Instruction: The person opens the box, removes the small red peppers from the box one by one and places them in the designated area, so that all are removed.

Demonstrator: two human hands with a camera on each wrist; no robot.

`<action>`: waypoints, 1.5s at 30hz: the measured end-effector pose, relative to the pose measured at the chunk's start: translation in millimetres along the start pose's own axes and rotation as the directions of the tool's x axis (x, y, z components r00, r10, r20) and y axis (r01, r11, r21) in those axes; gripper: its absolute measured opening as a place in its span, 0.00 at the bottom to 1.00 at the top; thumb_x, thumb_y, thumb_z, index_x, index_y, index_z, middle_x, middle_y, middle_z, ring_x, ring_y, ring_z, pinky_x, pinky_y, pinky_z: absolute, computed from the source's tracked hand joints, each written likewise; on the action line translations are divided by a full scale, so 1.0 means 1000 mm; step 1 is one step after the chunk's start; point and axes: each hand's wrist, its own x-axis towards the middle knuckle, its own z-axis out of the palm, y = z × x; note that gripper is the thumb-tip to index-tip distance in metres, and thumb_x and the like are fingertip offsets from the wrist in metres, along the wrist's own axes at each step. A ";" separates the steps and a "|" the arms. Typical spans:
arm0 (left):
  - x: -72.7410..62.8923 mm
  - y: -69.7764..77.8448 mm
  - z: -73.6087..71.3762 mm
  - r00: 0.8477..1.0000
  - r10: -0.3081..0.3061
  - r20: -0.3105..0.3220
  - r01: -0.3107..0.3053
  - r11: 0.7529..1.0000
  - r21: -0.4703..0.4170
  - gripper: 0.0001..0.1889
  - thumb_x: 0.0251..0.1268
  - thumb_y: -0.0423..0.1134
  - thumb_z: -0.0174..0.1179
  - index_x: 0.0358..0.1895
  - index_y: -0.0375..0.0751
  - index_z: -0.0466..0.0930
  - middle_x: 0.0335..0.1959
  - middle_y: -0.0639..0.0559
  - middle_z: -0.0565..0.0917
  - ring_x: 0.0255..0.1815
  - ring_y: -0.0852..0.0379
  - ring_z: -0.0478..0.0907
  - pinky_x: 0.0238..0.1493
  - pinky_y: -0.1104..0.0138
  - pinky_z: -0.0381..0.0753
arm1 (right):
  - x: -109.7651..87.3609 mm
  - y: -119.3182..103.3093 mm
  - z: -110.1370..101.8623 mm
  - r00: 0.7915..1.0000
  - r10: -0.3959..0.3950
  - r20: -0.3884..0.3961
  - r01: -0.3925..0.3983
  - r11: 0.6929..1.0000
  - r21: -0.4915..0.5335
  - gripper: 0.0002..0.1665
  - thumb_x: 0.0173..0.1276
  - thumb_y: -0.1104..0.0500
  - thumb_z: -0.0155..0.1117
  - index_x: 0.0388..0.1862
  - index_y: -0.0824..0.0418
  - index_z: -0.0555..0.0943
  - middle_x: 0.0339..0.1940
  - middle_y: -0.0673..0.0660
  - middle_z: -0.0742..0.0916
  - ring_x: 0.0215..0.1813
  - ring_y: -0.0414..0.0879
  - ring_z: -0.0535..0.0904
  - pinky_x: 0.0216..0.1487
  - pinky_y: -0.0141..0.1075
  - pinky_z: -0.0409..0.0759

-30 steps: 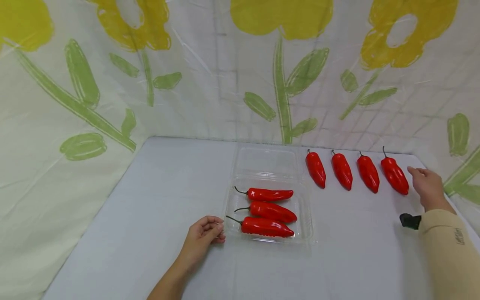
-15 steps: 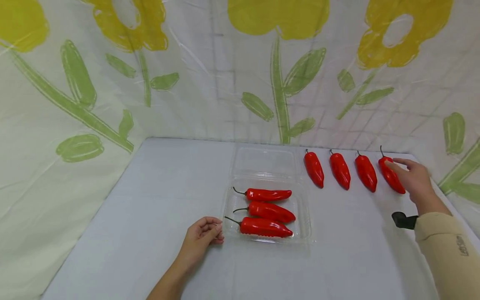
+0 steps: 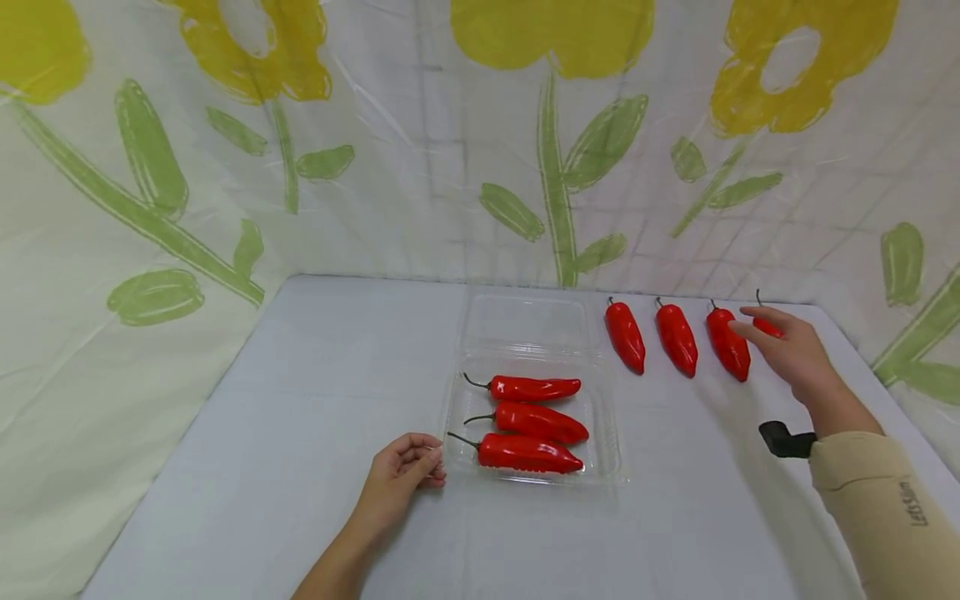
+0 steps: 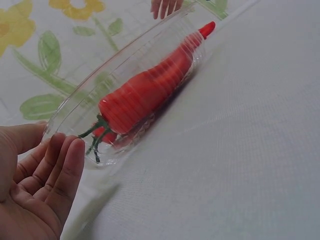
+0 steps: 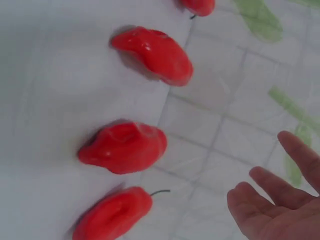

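Note:
A clear plastic clamshell box (image 3: 609, 417) lies with its lid folded back, three red peppers in it: a far one (image 3: 534, 388), a middle one (image 3: 542, 422) and a near one (image 3: 529, 452). At the box's left edge my left hand (image 3: 401, 471) pinches the rim between thumb and fingers, clearer in the left wrist view, where the box wall (image 4: 75, 107) shows. My right hand (image 3: 798, 354) hovers, fingers extended and holding nothing, above the row at the back right. It partly covers the rightmost pepper (image 3: 768, 327); its fingertips overlap the neighbouring pepper (image 3: 728, 346).
Further left in the row lie two more red peppers, one (image 3: 677, 340) beside the other (image 3: 626, 337). A flower-printed curtain (image 3: 375, 225) hangs behind the white table (image 3: 315, 375). A black piece (image 3: 786, 440) sticks out at the right wrist.
My right hand has moved left from beside the rightmost pepper to over it and its neighbour. The left hand stays on the box rim. The view has shifted slightly.

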 end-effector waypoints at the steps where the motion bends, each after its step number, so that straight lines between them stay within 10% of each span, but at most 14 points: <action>1: 0.000 0.000 0.000 1.000 0.001 0.002 -0.001 1.000 0.001 0.14 0.63 0.28 0.55 0.47 0.20 0.69 0.28 0.48 0.77 0.28 0.60 0.79 0.34 0.68 0.85 | -0.002 -0.003 0.002 1.000 -0.005 0.004 0.005 1.000 0.007 0.47 0.67 0.34 0.44 0.74 0.61 0.48 0.71 0.76 0.51 0.69 0.75 0.46 0.56 0.70 0.67; 21: 0.002 -0.002 0.000 1.000 0.009 0.019 -0.009 1.000 -0.002 0.15 0.63 0.29 0.55 0.48 0.19 0.68 0.28 0.49 0.77 0.28 0.61 0.79 0.34 0.69 0.85 | -0.033 -0.070 0.024 0.970 -0.219 0.105 0.226 0.973 -0.054 0.40 0.68 0.40 0.52 0.72 0.56 0.57 0.76 0.62 0.51 0.71 0.71 0.50 0.54 0.65 0.72; 45: 0.003 -0.004 -0.002 0.999 0.032 0.033 -0.033 0.999 0.011 0.14 0.63 0.28 0.55 0.47 0.19 0.68 0.26 0.53 0.77 0.27 0.63 0.79 0.33 0.70 0.85 | -0.066 -0.116 0.052 0.860 -0.484 0.161 0.496 0.867 -0.043 0.30 0.64 0.48 0.62 0.64 0.55 0.70 0.72 0.60 0.63 0.71 0.63 0.56 0.53 0.60 0.77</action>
